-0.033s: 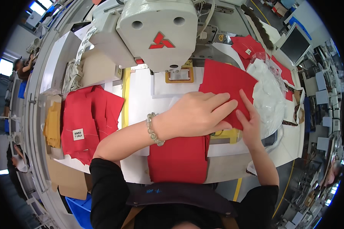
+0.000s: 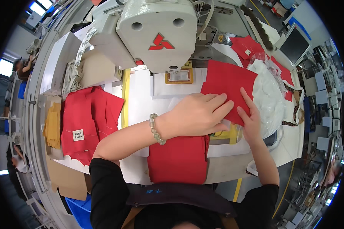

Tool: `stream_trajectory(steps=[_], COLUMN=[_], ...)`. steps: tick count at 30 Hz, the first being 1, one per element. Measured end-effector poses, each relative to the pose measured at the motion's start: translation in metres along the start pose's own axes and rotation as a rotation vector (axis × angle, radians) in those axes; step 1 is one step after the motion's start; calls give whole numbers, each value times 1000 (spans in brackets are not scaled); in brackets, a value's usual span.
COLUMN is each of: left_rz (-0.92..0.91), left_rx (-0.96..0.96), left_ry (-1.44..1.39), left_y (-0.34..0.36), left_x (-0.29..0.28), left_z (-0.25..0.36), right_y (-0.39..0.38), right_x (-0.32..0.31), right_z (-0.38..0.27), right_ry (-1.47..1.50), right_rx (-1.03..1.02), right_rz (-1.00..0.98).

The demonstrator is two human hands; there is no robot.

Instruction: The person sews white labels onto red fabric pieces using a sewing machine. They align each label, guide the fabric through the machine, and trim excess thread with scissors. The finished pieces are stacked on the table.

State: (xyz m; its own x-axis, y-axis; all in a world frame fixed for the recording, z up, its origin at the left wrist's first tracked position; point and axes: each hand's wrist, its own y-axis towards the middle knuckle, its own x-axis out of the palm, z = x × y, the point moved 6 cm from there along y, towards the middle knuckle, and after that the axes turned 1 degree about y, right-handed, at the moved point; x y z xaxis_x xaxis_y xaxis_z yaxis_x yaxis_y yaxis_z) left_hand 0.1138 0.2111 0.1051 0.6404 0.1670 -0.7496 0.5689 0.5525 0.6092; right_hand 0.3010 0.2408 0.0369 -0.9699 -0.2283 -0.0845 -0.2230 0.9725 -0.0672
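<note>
A flat red fabric piece [image 2: 231, 78] lies tilted in front of me, right of the sewing machine's clamp. My left hand [image 2: 197, 114] reaches across onto its lower left part, fingers stretched and apart, the thumb beside its lower edge. A beaded bracelet circles that wrist. My right hand [image 2: 252, 120] holds the lower right edge, with thumb and index finger showing on top; its other fingers are mostly hidden. Below my left wrist rests a stack of red fabric pieces [image 2: 177, 162] at the table's front edge.
A large white sewing machine [image 2: 156, 32] with a brass-coloured clamp frame [image 2: 179, 76] stands ahead. Left are a red fabric pile [image 2: 76, 112], yellow pieces [image 2: 52, 124] and a white box [image 2: 59, 63]. White material in clear plastic [image 2: 269, 93] and a monitor [image 2: 295, 44] are right.
My left hand has slid slightly left over the red fabric piece. The piece has turned a little, its right corner rising. My right hand has barely moved.
</note>
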Motion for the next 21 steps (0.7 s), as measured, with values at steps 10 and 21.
stream_trajectory(steps=[10, 21], left_rz=[-358, -165], left_rx=[190, 261], left_ry=[319, 468], left_y=[-34, -61], left_x=[66, 38], left_z=[-32, -42], right_y=[21, 50], right_x=[-3, 24], right_z=[17, 8], right_ry=[142, 12], right_rx=[159, 145], right_rz=[-22, -142])
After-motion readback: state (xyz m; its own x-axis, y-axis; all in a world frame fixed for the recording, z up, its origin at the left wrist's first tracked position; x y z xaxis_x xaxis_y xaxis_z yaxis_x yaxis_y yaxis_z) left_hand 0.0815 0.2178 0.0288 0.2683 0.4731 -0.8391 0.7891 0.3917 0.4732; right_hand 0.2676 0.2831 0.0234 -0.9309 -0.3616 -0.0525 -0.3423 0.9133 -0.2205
